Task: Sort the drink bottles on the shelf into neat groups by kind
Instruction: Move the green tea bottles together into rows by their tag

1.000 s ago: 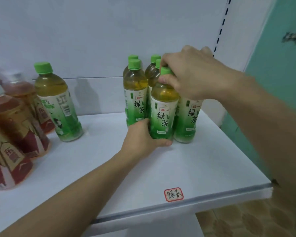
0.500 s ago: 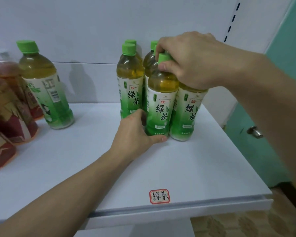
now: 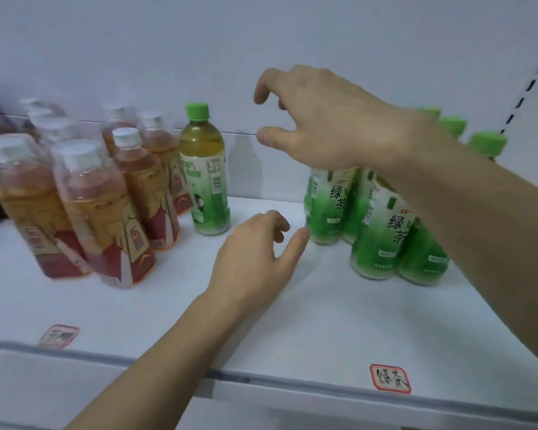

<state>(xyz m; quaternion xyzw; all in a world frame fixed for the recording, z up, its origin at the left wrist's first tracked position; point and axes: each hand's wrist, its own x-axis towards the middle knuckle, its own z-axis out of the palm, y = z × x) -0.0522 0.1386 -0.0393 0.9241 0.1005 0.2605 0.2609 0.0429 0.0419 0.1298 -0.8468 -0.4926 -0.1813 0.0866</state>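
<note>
My right hand (image 3: 330, 119) hovers with fingers loosely spread and empty, aimed at the stray green-capped, green-labelled plastic tea bottle (image 3: 206, 172) at 11 o'clock. It stands just beside the red-labelled, white-capped amber bottles (image 3: 106, 206), well apart from its green-tea cluster (image 3: 376, 225) at 2 o'clock. My left hand (image 3: 255, 259), relaxed and empty, hangs over the white shelf (image 3: 323, 321); handwritten red-bordered edge labels (image 3: 389, 378) mark each zone.

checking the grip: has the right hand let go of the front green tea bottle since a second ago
Yes. The right hand has lifted off the cap and swung left of the green tea bottles, empty, toward the lone bottle.
</note>
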